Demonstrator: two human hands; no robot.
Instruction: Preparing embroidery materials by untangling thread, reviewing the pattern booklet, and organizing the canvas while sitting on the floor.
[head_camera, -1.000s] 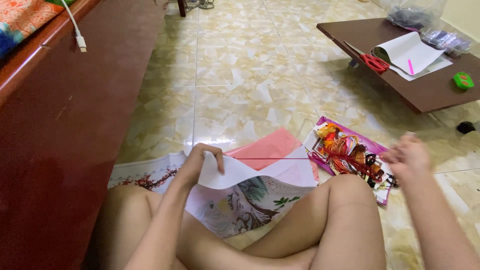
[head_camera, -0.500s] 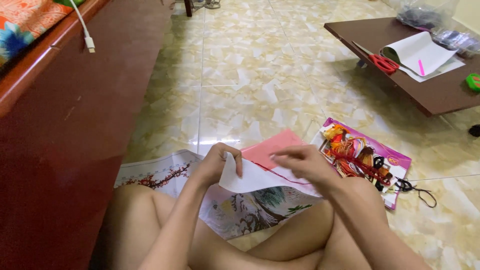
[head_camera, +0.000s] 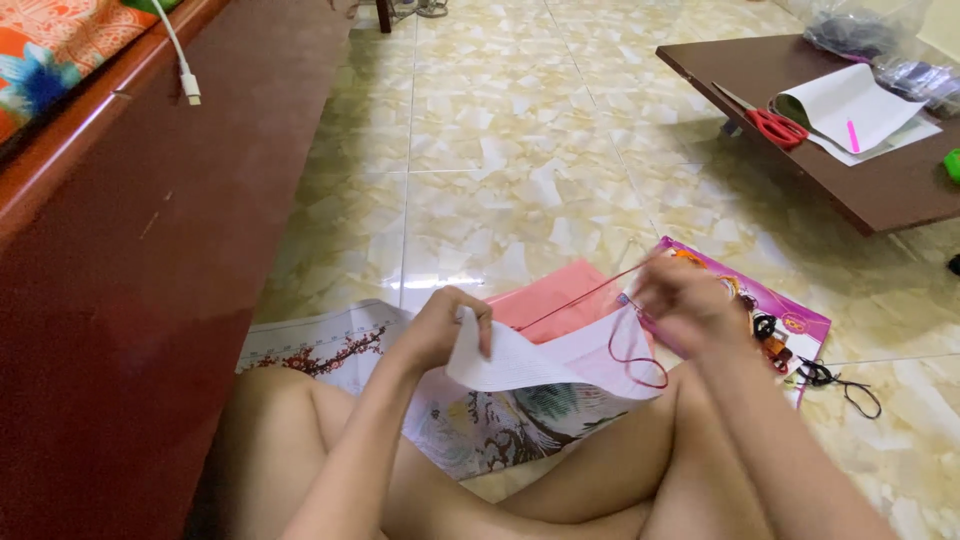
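I sit cross-legged on the tiled floor with a white cross-stitch cloth (head_camera: 540, 362) over my lap. My left hand (head_camera: 445, 325) pinches its folded upper edge. My right hand (head_camera: 685, 305), blurred by motion, is raised beside the cloth's right edge and holds a red thread (head_camera: 630, 352) that loops down beneath it. Whether a needle is in the fingers I cannot tell. A printed picture with trees (head_camera: 480, 425) lies under the cloth, and a pink paper sheet (head_camera: 565, 295) lies behind it.
A purple packet of coloured threads (head_camera: 775, 325) lies right of my hand, a black cord (head_camera: 845, 385) beside it. A low brown table (head_camera: 850, 175) at the right carries red scissors (head_camera: 775, 125) and white paper (head_camera: 850, 105). A dark wooden bed frame (head_camera: 130, 260) runs along the left.
My right hand came in from the right to the cloth, then moved back right and up, drawing the red thread out. My left hand kept hold of the cloth's edge.
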